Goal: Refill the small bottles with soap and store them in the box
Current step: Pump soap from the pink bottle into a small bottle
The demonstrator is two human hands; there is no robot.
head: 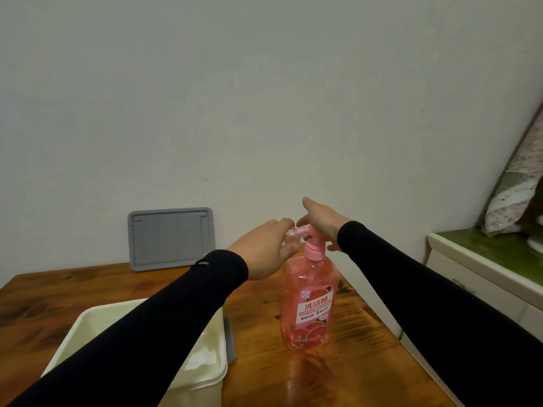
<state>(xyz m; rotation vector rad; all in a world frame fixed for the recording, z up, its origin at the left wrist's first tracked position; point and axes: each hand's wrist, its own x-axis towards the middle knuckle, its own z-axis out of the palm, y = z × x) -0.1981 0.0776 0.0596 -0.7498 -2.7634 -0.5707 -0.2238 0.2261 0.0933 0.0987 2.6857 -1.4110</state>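
Pink soap bottle [308,304] upright, our right hand [320,221] flat on its pump, left hand [264,254] gripping small clear bottle [292,240] at spout.

One large pink soap bottle [308,301] with a pump top stands on the one wooden desk [346,342], and one small clear bottle [291,238] shows at the pump's spout, though it is mostly hidden and blurred. Two hands are in view, the left hand [264,251] and the right hand [321,220], each coming out of one black sleeve. There is one cream box [211,368] at the near left of the desk, one grey lid [172,237] leaning upright against the wall, and one white cabinet [482,277] at the right.
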